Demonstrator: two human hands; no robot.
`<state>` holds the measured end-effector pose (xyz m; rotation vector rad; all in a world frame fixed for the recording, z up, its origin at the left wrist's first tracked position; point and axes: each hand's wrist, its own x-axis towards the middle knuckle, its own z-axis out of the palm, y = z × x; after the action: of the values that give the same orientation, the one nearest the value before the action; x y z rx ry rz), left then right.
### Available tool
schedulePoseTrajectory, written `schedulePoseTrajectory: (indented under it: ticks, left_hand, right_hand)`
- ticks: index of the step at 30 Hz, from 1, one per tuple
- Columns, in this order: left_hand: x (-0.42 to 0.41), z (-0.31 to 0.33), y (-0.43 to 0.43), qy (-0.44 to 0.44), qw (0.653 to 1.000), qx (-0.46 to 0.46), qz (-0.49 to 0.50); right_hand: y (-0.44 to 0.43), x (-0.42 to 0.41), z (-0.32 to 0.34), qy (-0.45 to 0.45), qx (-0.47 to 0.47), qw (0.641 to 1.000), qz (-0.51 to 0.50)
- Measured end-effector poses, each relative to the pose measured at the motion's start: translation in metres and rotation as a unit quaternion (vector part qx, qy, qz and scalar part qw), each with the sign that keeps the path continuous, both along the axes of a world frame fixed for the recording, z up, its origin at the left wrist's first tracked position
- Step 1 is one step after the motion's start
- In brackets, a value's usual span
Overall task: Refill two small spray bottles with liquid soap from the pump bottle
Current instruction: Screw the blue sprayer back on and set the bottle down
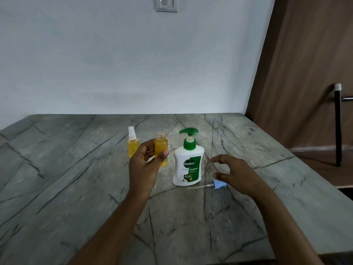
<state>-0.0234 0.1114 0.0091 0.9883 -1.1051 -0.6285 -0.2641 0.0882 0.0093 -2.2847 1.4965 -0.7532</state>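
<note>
From my remote seat I see the left hand (145, 165) with its thumb (165, 153) and curled fingers pinching the uncapped spray bottle (161, 148), just left of the pump bottle (188, 165). The thumb lies across the bottle's front, its threaded neck stands clear above the grip, and it is upright and full of yellow liquid. I cannot tell whether its base rests on the countertop (76, 169) or is slightly raised.

The right hand (235, 175) hovers just right of the pump bottle with its fingers spread and loosely curved, holding nothing. Beneath its thumb side lies the spray head (219, 184), blue-collared. Its thin tube points along the counter toward the pump bottle's base. I cannot tell whether the hand touches it.

The capped spray bottle (133, 145) stands upright left of the pump bottle, beyond the held one and partly hidden by the left fingers.

The pump bottle is upright, and its green nozzle faces left. Bare stone spreads left, behind and in front of it. The wall (114, 64) closes the far edge. To its right the counter edge runs diagonally, with a wooden panel (305, 73) and a black post (337, 127) past it.
</note>
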Motion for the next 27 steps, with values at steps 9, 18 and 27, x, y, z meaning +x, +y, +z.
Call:
schedulePoseTrajectory:
  ticks: [9,18,27]
  left_hand:
    - [-0.001,-0.014,0.024,-0.006,1.0,0.016,-0.004]
    - [0.008,-0.023,0.042,-0.018,1.0,0.025,-0.007]
    - [0.018,-0.027,0.052,-0.071,0.997,0.021,0.004]
  right_hand:
    - [0.001,-0.004,-0.025,0.111,0.065,0.992,0.008]
    - [0.03,0.006,0.001,-0.037,0.045,0.998,0.031]
    - [0.057,0.03,0.062,-0.153,0.002,0.986,0.063]
